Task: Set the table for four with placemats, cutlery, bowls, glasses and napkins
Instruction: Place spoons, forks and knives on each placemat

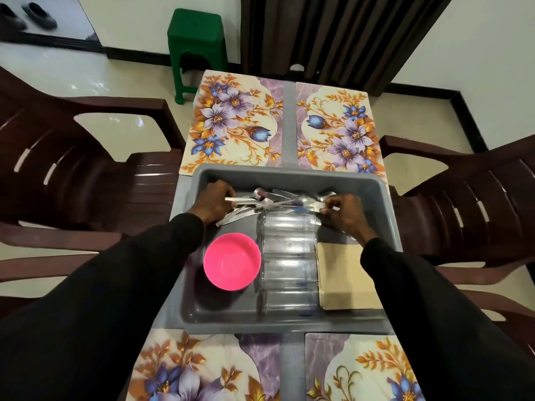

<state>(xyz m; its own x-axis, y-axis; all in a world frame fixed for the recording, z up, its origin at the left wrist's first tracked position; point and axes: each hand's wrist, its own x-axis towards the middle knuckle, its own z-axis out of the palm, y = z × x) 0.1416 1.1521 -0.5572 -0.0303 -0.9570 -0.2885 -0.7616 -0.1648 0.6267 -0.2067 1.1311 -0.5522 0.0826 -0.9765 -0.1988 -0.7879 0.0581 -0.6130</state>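
Left hand [212, 202] grips cutlery [272, 201] handles, right hand [343, 211] pinches other end; tangled lift may scatter pieces, knock glasses [288, 247] alongside.

Pink bowl [232, 261], grey tray [292, 172], purple-and-orange floral placemats [231, 120], green stool [197, 36]

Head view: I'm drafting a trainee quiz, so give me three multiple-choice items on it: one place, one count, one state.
1. Where is the bowl?
A) in the tray, left of the glasses
B) in the tray, right of the glasses
C) outside the tray

2. How many placemats lie on the table?
A) two
B) three
C) four

3. What is the left hand doing?
A) hanging idle
B) gripping cutlery
C) lifting the bowl

Answers:
1 A, it sits inside the grey rim.
2 C, two lie far and two near.
3 B, it curls round the cutlery.
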